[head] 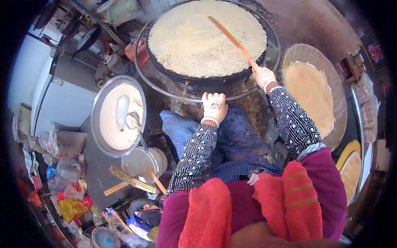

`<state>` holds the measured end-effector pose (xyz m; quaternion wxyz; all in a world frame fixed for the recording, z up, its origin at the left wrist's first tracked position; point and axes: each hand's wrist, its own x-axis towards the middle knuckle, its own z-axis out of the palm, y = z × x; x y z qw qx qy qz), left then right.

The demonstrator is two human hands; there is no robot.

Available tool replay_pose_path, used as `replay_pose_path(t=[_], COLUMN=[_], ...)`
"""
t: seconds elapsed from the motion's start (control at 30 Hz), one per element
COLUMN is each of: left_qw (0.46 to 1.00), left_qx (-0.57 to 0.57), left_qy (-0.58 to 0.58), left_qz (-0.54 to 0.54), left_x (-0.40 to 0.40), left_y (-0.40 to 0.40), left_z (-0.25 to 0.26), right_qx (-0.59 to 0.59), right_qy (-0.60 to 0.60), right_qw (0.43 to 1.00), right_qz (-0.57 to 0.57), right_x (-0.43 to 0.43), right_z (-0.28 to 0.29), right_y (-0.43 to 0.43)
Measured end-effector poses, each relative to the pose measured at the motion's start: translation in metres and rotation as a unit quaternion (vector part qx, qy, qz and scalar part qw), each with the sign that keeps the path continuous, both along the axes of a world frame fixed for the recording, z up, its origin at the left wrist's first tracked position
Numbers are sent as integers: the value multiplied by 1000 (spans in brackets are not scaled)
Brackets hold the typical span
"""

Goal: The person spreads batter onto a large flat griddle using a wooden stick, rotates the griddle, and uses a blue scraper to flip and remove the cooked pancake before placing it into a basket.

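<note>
A large round griddle (pixel 161 69) lies before me, covered to its edge by a thin layer of pale batter (pixel 198 37). My right hand (pixel 264 77), in a striped work glove, grips one end of a long wooden scraper (pixel 229 36). The scraper's blade reaches across the batter towards the far side. My left hand (pixel 214 107), gloved the same way, is closed over the near part of a metal ring (pixel 183 98) that runs around the griddle. Its fingertips curl over the ring and partly hide it.
At the left, a metal basin (pixel 96 124) of batter holds a ladle (pixel 132 120) and a clear bottle-like object (pixel 122 110). Below it stands a white bucket (pixel 159 158), with a straw brush (pixel 121 175) nearby. On the right, thin flatbread (pixel 310 96) lies on a round covered tray (pixel 339 117).
</note>
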<state>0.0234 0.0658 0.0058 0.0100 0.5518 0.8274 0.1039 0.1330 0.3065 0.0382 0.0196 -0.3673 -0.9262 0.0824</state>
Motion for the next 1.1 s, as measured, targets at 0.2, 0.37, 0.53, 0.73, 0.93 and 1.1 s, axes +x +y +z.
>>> replay_pose_path(t=[0.2,0.37,0.53,0.73,0.93,1.1], left_qw=[998,1000,999,999,997,997], left_qx=[26,2,-19,47,67,71], left_qy=[-10,14,-12,18,0,-16], left_qz=[-50,-20,-24,-20,-27,-36], left_x=[2,27,44,46,24,5], left_y=[5,29,49,45,27,6], left_z=[-14,-34,-39,-30,-29,-23], right_qx=[-594,-276,-474,-332,44,33], right_qy=[467,330,345,435,-88,-93], right_qw=[601,903,809,837,990,994], right_qz=[-260,-20,-25,-8,96,42], right_x=[-19,3,15,29,61,29], right_z=[-63,-65,-33,-8,-3,2], right_y=[-19,-93,-131,-79,-24,25])
